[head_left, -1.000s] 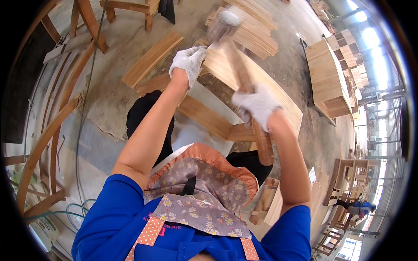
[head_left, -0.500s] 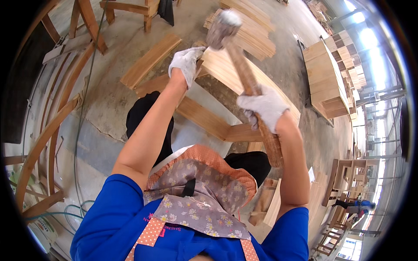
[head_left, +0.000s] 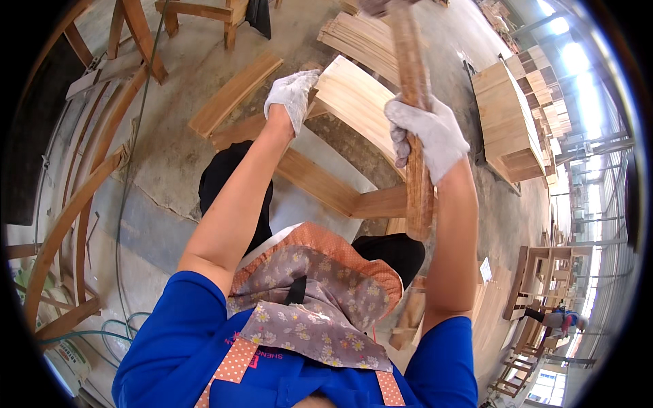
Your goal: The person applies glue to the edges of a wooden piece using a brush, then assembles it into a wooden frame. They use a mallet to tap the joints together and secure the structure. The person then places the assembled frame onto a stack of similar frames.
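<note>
My right hand (head_left: 430,132), in a white glove, is wrapped round the wooden handle of a hammer (head_left: 411,58). The hammer is raised, its head blurred and partly cut off at the top edge. My left hand (head_left: 292,97), also gloved, is closed on the end of a wooden board (head_left: 312,104) at the corner of a box-like wooden frame. A broad pale board (head_left: 360,102) forms the frame's far side. Its near side is a narrower board (head_left: 320,183), which meets a short crosspiece (head_left: 381,203) at the right corner. My left fingertips are partly hidden.
Loose boards (head_left: 235,95) lie left of the frame, and stacked slats (head_left: 360,41) lie beyond it. A large wooden cabinet (head_left: 507,122) stands at the right. Curved wooden pieces (head_left: 81,197) and a hose (head_left: 88,334) are at the left. Another person (head_left: 561,319) is far off, right.
My right hand has moved up and right, lifting the hammer away from the frame's far corner until its head reaches the top edge. My left hand stays in nearly the same place.
</note>
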Motion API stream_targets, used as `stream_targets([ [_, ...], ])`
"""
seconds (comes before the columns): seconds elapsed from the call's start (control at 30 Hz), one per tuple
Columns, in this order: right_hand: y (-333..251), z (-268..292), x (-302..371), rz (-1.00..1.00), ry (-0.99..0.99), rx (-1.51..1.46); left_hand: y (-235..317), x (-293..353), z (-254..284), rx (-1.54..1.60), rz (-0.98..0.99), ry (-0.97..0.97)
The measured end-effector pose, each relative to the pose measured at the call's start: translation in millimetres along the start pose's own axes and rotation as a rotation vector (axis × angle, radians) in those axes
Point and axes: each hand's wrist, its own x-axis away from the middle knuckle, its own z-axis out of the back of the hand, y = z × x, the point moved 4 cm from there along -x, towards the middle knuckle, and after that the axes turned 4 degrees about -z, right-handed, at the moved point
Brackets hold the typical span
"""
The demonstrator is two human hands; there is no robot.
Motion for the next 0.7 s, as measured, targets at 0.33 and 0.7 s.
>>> stream_targets([
  [0.33, 107.0, 21.9, 86.5, -0.073, -0.136, -0.134, 41.9, -19.3, -9.9, -0.204, 0.077, 0.030],
  [0.7, 205.4, 10.3, 136.0, -0.315, -0.189, -0.226, 22.2, -99.3, -33.7, -1.015, 0.324, -0.196],
])
